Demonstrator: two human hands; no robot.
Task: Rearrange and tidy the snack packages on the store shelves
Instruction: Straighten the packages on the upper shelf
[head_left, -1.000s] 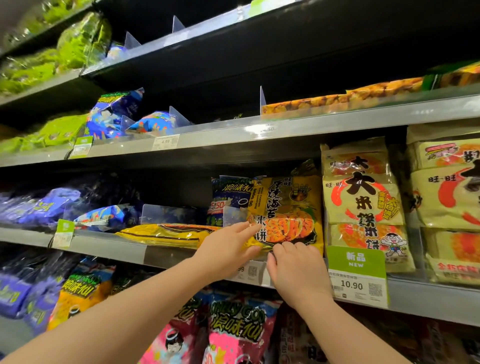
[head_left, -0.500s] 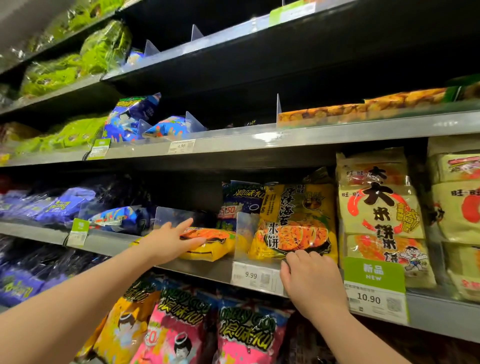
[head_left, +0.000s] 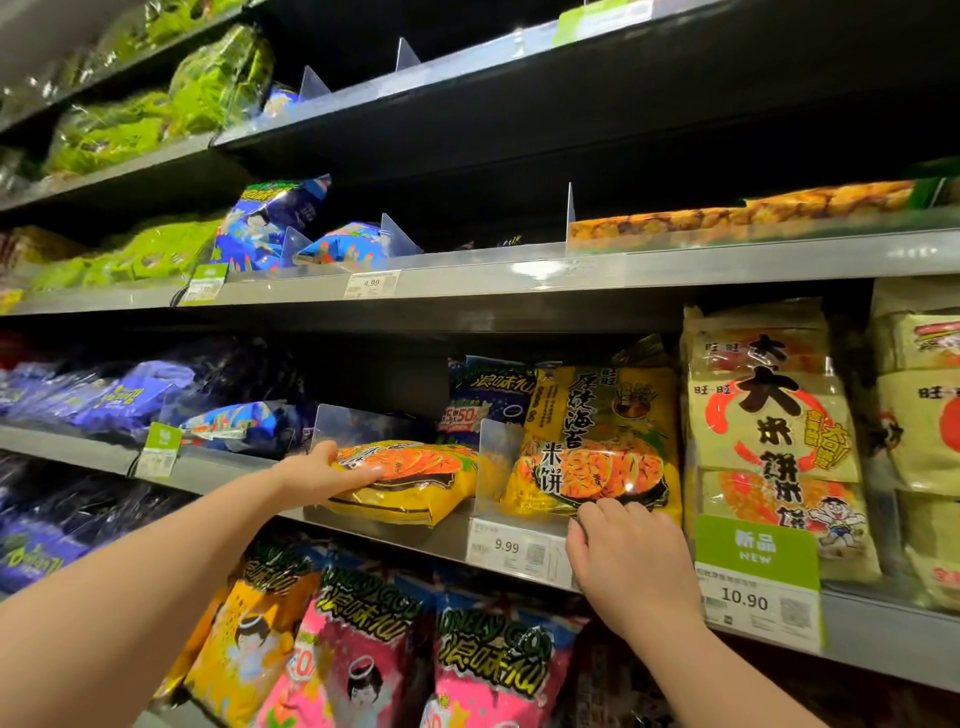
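Yellow flat pack (head_left: 410, 483) lies on its side on the middle shelf (head_left: 234, 470), front end hanging a bit over the lip, just left of the clear divider (head_left: 498, 457)

Left hand (head_left: 317, 475) grips its left end: thumb laid across the front face, fingers together over the top edge

Upright pack (head_left: 597, 441), same yellow print, stands right of the divider and leans back, with a blue pack (head_left: 488, 400) behind and to its left

Right hand (head_left: 623, 551) is at its bottom edge, knuckles up and fingers curled together, tips on the wrapper by the shelf lip. Tips are hidden, so can't tell if they pinch it

9.99 tag (head_left: 511, 545) sits on the lip just left of that hand, green 10.90 tag (head_left: 756, 577) just right. Cream packs (head_left: 769, 431) stand stacked beside the upright pack, touching its right side
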